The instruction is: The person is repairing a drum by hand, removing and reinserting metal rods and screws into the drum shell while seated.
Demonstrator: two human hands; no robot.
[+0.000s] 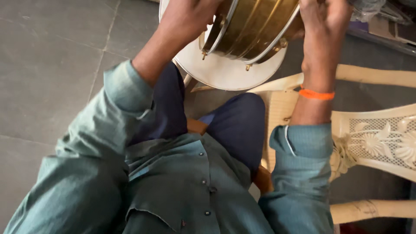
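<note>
Drum, shiny brass with metal rims, is sitting on a white round stool over the knees. Left hand and right hand are gripping its sides. It looks heavy, hard and slippery, so holding its rims seems safest.

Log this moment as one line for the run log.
left hand: gripping brass drum | right hand: gripping drum's other side | drum: tilted over knees | nearby: cream plastic chair

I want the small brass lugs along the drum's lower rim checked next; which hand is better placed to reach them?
Probably the left hand: it grips the brass drum right above the lug. The right hand holds the far side, farther from them.
</note>
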